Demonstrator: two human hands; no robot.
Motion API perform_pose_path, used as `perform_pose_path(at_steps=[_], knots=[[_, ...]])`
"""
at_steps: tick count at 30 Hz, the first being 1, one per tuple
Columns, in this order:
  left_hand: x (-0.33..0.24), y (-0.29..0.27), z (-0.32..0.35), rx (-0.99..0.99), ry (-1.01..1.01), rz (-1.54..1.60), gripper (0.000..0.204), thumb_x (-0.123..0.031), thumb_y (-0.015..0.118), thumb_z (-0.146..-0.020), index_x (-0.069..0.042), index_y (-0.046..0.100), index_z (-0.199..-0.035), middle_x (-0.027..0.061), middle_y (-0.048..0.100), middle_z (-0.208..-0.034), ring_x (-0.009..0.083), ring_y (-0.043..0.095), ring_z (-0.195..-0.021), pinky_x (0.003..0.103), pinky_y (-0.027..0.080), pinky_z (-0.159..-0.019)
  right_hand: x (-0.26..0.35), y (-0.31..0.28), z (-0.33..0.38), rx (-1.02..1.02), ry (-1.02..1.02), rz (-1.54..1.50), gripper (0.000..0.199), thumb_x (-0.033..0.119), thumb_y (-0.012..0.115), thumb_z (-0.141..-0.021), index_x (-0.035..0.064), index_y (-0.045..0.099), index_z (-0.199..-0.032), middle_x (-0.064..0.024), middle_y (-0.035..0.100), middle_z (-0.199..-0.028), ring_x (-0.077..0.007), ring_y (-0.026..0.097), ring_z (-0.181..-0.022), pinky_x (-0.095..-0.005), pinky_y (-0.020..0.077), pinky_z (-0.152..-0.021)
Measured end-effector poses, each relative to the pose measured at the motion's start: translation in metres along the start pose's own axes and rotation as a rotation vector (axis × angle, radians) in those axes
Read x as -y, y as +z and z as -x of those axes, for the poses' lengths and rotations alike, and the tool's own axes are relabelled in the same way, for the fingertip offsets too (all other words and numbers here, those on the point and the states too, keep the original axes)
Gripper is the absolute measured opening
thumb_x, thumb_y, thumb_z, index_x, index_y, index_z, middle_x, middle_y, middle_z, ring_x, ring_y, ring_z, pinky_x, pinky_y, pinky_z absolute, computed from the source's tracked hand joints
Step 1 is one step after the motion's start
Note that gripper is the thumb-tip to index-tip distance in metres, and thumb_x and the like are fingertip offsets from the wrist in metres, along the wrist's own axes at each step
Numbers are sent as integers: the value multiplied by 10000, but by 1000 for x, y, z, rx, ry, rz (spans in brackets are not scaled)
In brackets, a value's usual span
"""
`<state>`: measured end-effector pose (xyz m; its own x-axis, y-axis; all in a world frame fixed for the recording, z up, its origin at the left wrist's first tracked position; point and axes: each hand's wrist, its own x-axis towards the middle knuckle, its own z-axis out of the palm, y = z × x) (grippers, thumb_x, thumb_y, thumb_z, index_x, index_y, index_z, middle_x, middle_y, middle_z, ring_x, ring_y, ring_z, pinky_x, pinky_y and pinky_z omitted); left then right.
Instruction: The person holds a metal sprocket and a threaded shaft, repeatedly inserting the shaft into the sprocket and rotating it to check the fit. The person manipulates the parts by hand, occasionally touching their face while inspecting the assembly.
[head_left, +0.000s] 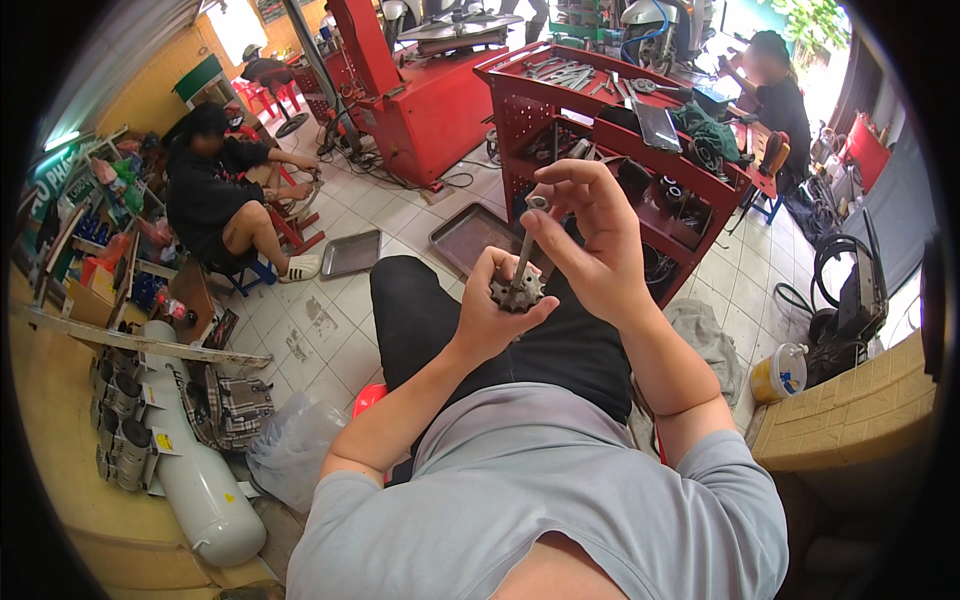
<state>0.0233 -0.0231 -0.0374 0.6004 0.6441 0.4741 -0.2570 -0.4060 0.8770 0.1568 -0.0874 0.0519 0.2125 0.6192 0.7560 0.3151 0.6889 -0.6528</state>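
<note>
**Small gear, big floor to lose it on**

Tiled workshop floor [340,330] all around, so any drop rolls off for good. Left hand [495,305] is clenched round a small toothed sprocket [517,292] at frame centre, over the lap. Right hand [590,235] pinches a thin metal tool [527,240] poking into it. If that tool slips, it'll probably jab the palm. Red tool cart [620,150] sits close, upper right; open room is left, toward the metal trays [352,253].
</note>
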Motion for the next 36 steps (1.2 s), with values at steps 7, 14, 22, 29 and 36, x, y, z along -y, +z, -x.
perform_pose_path(at_steps=[7,14,22,29,36], knots=[[-2,0,0,19,-11,-9,484,-134,839,-709,-89,392,-889,22,561,-885,61,517,-786,225,457,-718,3,6,0,-19,-13,-167,307,36,651,-846,37,541,-1133,-52,635,-989,-106,604,-927,-239,442,-739],[2,0,0,12,-20,8,486,-143,844,-706,-84,398,-890,25,561,-889,64,517,-792,230,460,-726,-2,-1,0,-21,-3,18,320,62,658,-835,44,549,-1135,-35,622,-933,-108,587,-884,-250,439,-740],[-1,0,0,11,-15,-18,495,-140,846,-703,-88,391,-892,40,557,-907,74,522,-805,239,469,-746,2,-4,-1,-2,-42,110,325,54,661,-832,41,541,-1134,-39,642,-983,-96,607,-921,-245,437,-751],[2,0,-1,23,-21,29,499,-136,845,-705,-90,384,-890,34,552,-901,68,519,-800,232,466,-739,3,3,-1,-51,0,-77,335,57,672,-828,43,543,-1137,-40,633,-982,-96,600,-925,-244,437,-747],[7,2,-1,12,-18,86,493,-131,841,-707,-89,385,-889,27,547,-896,62,514,-796,228,462,-732,1,1,0,-26,39,-114,332,34,647,-837,42,537,-1150,-56,621,-1023,-99,595,-976,-235,436,-771]])
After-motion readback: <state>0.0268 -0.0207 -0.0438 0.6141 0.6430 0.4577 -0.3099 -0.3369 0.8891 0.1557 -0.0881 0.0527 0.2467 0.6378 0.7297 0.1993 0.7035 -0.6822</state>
